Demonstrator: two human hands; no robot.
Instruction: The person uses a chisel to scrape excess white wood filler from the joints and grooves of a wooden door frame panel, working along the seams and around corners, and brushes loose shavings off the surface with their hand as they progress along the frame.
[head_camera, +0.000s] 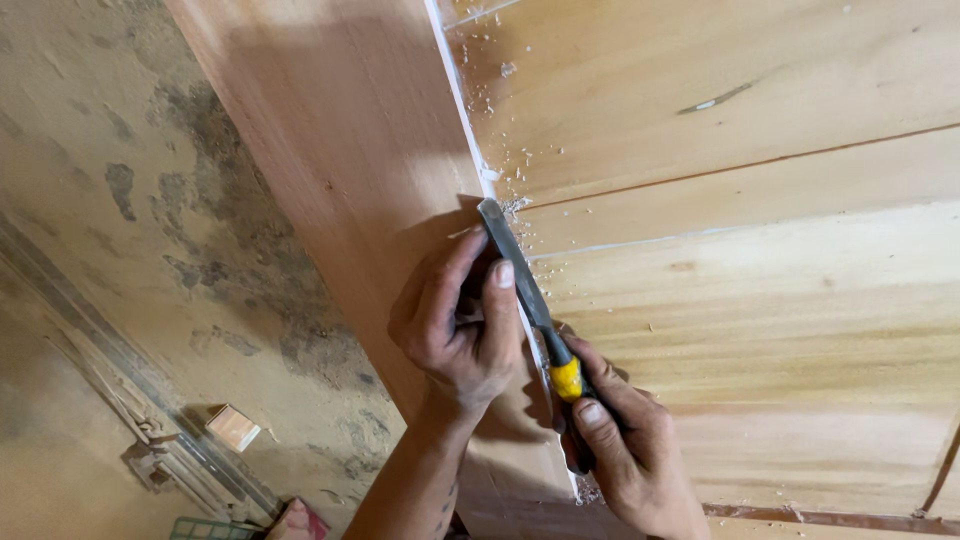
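Chisel first: it lies slanted across the middle of the frame, its flat steel blade pointing up and left, the tip resting in the white seam where 2 wooden surfaces meet. Its yellow collar sits lower down, just above the dark handle.

The right hand, at the lower middle of the frame, is wrapped tight around that handle, thumb laid along it just below the yellow collar. The left hand, a little higher and to the left, has its fingers curled and its thumb pressed flat against the side of the blade, steadying it; the fingers rest on the board that runs from the top of the frame down to the bottom centre.

Right of the seam spreads a wide panel of pale planks. Small white chips are scattered near the chisel tip.

At the left lies a dusty floor, with a small wooden block in the lower left.
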